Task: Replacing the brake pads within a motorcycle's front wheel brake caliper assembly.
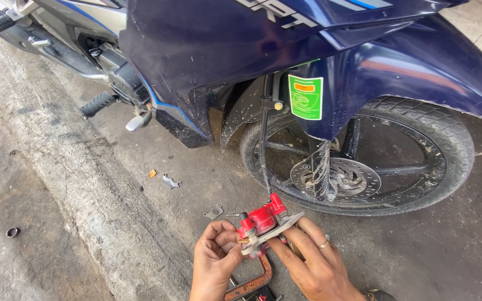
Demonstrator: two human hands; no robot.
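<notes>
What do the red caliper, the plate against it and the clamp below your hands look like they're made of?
Caliper: likely cast metal with glossy red paint, dirty at the edges. Plate: thin bare metal, dull grey and flat-edged, probably steel. Clamp: metal, brown-orange with rust, no paint visible. Both hands, left and right, hold the caliper and plate together.

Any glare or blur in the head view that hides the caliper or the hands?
Head view: even daylight, caliper and both hands, left and right, sharp; soft sheen on the blue fender, no glare; shade under the bodywork dims the wheel slightly.
</notes>
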